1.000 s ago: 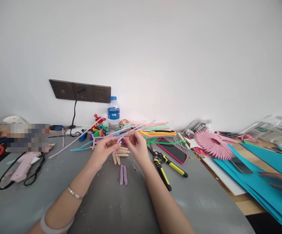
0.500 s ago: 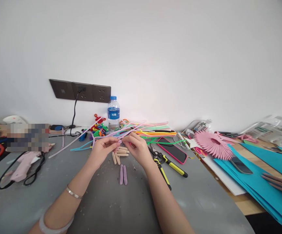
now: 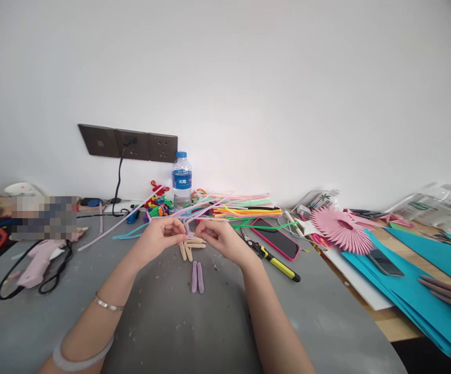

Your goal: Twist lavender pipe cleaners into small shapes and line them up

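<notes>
1. White wall (image 3: 249,93) behind, dark socket panel (image 3: 128,143) on it; grey surface (image 3: 163,332) below, with bits scattered over it.
2. Left hand (image 3: 163,237) and right hand (image 3: 220,239) raised near the middle, fingertips close but apart, a lilac strip (image 3: 190,235) pinched between them; its exact shape is too small to tell.
3. Just below the hands: bare wooden sticks (image 3: 187,252), some crossing. Nearer the person, two lilac sticks (image 3: 197,277) side by side.
4. Beyond the hands: coloured stems (image 3: 249,212) in a loose heap; bottle (image 3: 182,181) upright by the wall.
5. Right of the right arm: yellow-and-black pliers (image 3: 280,266), partly hidden by that arm, near a pink-edged phone (image 3: 277,240).
6. Far left: pink glue gun (image 3: 38,265), black cord curled round it.
7. Far right: another person's hand (image 3: 447,295) over blue sheets (image 3: 400,296); pleated pink paper (image 3: 329,223) nearby.
</notes>
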`<state>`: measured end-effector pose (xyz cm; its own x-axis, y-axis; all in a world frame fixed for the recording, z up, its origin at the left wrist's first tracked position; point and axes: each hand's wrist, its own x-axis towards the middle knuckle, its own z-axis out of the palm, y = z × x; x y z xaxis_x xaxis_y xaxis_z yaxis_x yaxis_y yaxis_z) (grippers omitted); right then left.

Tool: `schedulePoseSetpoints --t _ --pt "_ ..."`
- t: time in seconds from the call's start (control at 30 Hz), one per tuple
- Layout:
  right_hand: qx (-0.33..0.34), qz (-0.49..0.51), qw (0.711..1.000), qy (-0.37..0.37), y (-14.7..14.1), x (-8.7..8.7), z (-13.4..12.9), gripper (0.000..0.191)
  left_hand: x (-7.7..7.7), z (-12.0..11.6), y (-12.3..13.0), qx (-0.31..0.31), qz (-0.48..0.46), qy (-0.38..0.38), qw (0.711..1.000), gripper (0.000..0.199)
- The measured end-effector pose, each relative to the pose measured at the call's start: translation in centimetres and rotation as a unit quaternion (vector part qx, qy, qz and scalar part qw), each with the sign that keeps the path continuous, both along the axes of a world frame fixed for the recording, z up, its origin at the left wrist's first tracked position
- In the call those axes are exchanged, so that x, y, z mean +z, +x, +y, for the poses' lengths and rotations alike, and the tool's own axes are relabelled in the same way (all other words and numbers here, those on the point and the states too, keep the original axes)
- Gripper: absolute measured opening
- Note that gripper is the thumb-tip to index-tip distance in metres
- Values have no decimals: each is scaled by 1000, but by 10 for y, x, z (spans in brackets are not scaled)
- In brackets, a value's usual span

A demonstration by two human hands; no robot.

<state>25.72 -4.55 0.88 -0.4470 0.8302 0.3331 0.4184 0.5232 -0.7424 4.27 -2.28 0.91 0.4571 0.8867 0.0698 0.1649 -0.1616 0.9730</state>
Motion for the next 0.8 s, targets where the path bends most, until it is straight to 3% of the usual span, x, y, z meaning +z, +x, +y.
schedulePoseSetpoints --t 0.13,0.4,0.8 --pt "-20 33 999 -5 -4 -2 1 13 -6 3 -1 12 2 -17 1000 22" --pt "-24 -1 997 73 -7 2 2 9 -5 0 5 -17 48 -4 999 21" --pt "-15 -5 1000 7 -5 1 1 10 -7 0 11 -6 120 69 990 22"
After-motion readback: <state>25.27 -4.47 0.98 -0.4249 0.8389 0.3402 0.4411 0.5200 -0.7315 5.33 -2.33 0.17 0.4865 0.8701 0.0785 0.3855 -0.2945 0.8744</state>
